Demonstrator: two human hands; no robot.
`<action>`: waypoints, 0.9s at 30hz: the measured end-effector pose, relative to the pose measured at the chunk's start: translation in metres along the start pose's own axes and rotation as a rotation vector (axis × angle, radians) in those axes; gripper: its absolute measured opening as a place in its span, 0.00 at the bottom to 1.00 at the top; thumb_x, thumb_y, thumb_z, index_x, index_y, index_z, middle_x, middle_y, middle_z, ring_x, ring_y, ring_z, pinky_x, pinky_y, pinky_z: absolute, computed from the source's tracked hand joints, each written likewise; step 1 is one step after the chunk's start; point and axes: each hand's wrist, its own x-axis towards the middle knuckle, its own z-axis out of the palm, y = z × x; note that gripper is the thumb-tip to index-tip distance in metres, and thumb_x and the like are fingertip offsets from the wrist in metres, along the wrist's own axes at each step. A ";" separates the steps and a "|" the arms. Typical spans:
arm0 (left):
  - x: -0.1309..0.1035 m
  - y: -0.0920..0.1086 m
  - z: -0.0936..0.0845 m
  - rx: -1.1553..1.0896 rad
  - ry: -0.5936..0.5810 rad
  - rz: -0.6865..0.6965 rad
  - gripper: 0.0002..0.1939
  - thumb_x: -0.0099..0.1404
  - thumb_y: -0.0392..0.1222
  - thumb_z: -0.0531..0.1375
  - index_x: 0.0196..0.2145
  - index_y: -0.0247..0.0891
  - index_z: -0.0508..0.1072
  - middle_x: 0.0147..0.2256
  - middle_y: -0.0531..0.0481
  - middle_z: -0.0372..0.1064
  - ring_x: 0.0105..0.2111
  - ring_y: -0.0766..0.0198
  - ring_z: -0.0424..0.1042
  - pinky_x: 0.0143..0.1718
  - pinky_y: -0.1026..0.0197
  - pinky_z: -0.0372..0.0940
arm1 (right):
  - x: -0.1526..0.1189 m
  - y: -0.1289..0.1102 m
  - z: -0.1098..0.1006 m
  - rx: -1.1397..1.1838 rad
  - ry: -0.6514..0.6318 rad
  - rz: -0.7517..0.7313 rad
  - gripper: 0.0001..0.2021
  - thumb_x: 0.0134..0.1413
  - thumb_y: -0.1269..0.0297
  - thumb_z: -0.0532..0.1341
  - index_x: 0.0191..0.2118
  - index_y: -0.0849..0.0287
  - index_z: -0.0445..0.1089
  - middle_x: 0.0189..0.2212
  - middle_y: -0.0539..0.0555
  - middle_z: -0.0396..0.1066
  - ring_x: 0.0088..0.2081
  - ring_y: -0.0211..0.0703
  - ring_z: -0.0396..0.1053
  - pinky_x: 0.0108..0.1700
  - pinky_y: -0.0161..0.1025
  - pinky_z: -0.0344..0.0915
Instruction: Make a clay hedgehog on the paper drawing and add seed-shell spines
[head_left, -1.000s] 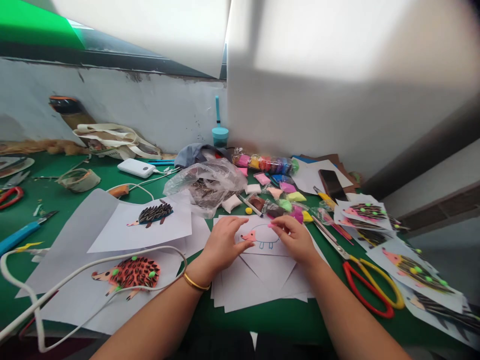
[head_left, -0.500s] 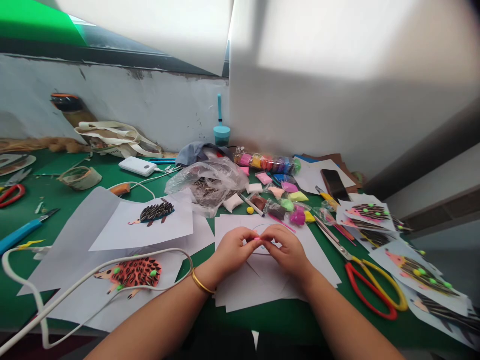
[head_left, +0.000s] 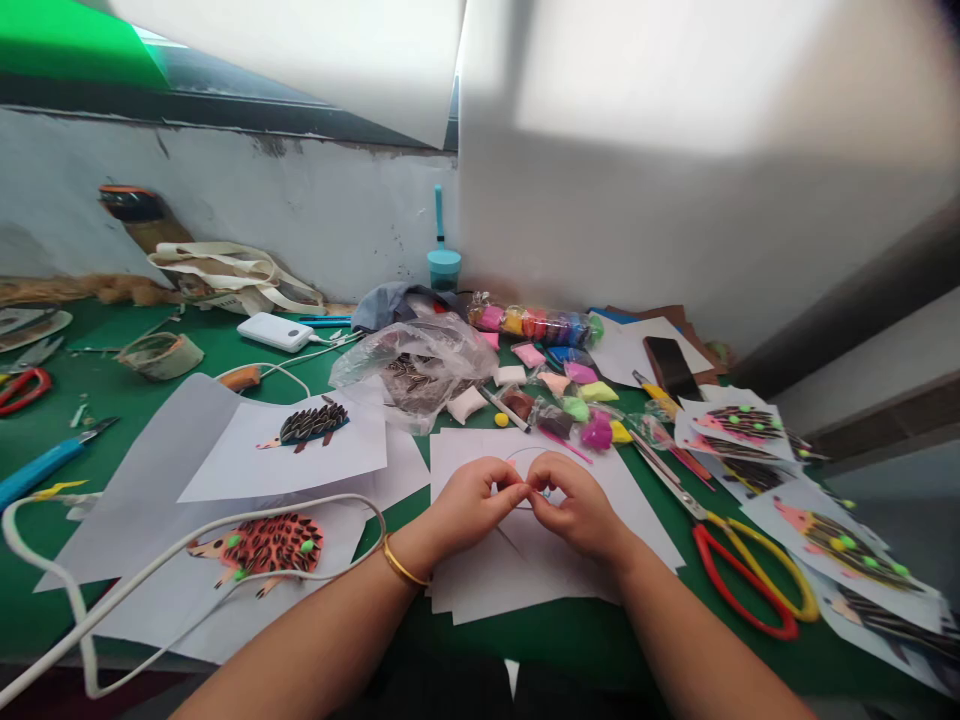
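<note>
My left hand (head_left: 480, 492) and my right hand (head_left: 568, 500) meet over a stack of white paper (head_left: 517, 575), fingertips pinched together. Between them is a small bit of pink clay (head_left: 512, 463), mostly covered by my fingers. A curved line, part of a drawing, shows on the top sheet behind my hands. Just past the paper lie a small yellow clay ball (head_left: 501, 420), a marker pen (head_left: 504, 408) and a pink stick (head_left: 566, 447). Small packs of coloured clay, one of them purple (head_left: 596, 432), are spread beyond.
Scissors with red and yellow handles (head_left: 739, 570) lie at right, beside hedgehog pictures (head_left: 847, 545). On the left are two more hedgehog pictures, a white cable (head_left: 187, 540) and a blue-handled cutter (head_left: 41, 468). A plastic bag of seeds (head_left: 412, 375) sits behind.
My fingertips have shifted slightly right and closed tighter together, so less of the pink clay shows. Both hands stay over the paper.
</note>
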 end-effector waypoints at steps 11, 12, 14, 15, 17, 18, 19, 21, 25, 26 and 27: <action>0.000 0.004 -0.008 0.069 0.212 0.084 0.10 0.67 0.40 0.56 0.28 0.38 0.72 0.29 0.53 0.69 0.31 0.66 0.67 0.35 0.63 0.61 | -0.003 0.005 -0.016 -0.047 0.186 0.094 0.03 0.57 0.70 0.61 0.34 0.55 0.69 0.30 0.50 0.68 0.32 0.40 0.65 0.35 0.38 0.64; -0.001 0.004 -0.010 0.073 0.233 0.085 0.10 0.68 0.41 0.56 0.30 0.38 0.73 0.30 0.53 0.71 0.32 0.65 0.68 0.37 0.62 0.62 | -0.004 0.007 -0.019 -0.052 0.190 0.107 0.02 0.59 0.69 0.61 0.36 0.55 0.71 0.32 0.51 0.70 0.33 0.40 0.67 0.36 0.38 0.65; -0.004 0.004 -0.012 0.139 0.231 0.100 0.09 0.69 0.41 0.56 0.34 0.39 0.75 0.33 0.52 0.72 0.35 0.64 0.69 0.40 0.61 0.63 | -0.007 0.011 -0.020 -0.060 0.142 0.105 0.04 0.61 0.66 0.61 0.40 0.54 0.73 0.35 0.52 0.73 0.37 0.42 0.69 0.40 0.39 0.66; -0.008 0.005 -0.012 0.204 0.208 0.111 0.09 0.69 0.41 0.56 0.37 0.40 0.75 0.35 0.51 0.73 0.37 0.63 0.69 0.42 0.59 0.63 | -0.009 0.013 -0.018 -0.064 0.100 0.094 0.05 0.62 0.66 0.60 0.41 0.54 0.73 0.36 0.52 0.75 0.39 0.43 0.70 0.42 0.40 0.67; -0.018 0.005 -0.009 0.392 0.132 0.127 0.10 0.69 0.38 0.55 0.43 0.41 0.76 0.37 0.49 0.73 0.40 0.59 0.69 0.45 0.56 0.63 | -0.012 0.014 -0.010 -0.090 0.022 0.084 0.05 0.61 0.67 0.60 0.41 0.54 0.73 0.37 0.52 0.75 0.40 0.44 0.71 0.44 0.41 0.67; -0.024 0.005 -0.007 0.507 0.089 0.128 0.12 0.68 0.36 0.55 0.46 0.40 0.76 0.37 0.48 0.73 0.41 0.57 0.69 0.45 0.55 0.63 | -0.013 0.014 -0.004 -0.118 -0.001 0.092 0.05 0.61 0.68 0.60 0.41 0.54 0.73 0.36 0.52 0.75 0.39 0.44 0.71 0.44 0.41 0.67; -0.030 0.004 -0.004 0.626 0.047 0.127 0.13 0.67 0.35 0.55 0.46 0.39 0.76 0.37 0.46 0.72 0.41 0.55 0.68 0.44 0.53 0.64 | -0.014 0.013 0.001 -0.158 -0.016 0.106 0.05 0.60 0.69 0.61 0.40 0.55 0.73 0.35 0.52 0.75 0.38 0.44 0.71 0.42 0.41 0.67; -0.040 0.003 0.002 0.831 -0.027 0.116 0.14 0.65 0.34 0.56 0.47 0.38 0.75 0.36 0.45 0.71 0.40 0.52 0.67 0.42 0.50 0.64 | -0.014 0.011 0.011 -0.248 -0.036 0.118 0.04 0.58 0.71 0.61 0.38 0.56 0.72 0.32 0.52 0.74 0.36 0.44 0.70 0.39 0.41 0.67; -0.048 0.000 0.011 0.983 -0.074 0.098 0.14 0.65 0.35 0.56 0.47 0.38 0.74 0.36 0.44 0.71 0.40 0.50 0.67 0.40 0.47 0.65 | -0.011 0.008 0.019 -0.389 -0.085 0.018 0.06 0.58 0.74 0.60 0.33 0.57 0.72 0.32 0.54 0.74 0.36 0.46 0.69 0.41 0.42 0.65; -0.048 0.000 0.011 0.989 -0.078 0.093 0.13 0.65 0.35 0.56 0.46 0.38 0.74 0.36 0.44 0.70 0.40 0.50 0.67 0.41 0.47 0.65 | -0.010 0.009 0.020 -0.414 -0.088 -0.003 0.07 0.59 0.74 0.59 0.34 0.57 0.73 0.32 0.54 0.74 0.37 0.46 0.69 0.42 0.43 0.65; -0.047 0.000 0.012 0.991 -0.082 0.089 0.13 0.65 0.35 0.56 0.46 0.38 0.74 0.36 0.44 0.70 0.40 0.50 0.67 0.41 0.47 0.65 | -0.011 0.009 0.019 -0.437 -0.088 -0.017 0.07 0.59 0.73 0.59 0.35 0.57 0.74 0.33 0.55 0.74 0.38 0.46 0.69 0.42 0.43 0.65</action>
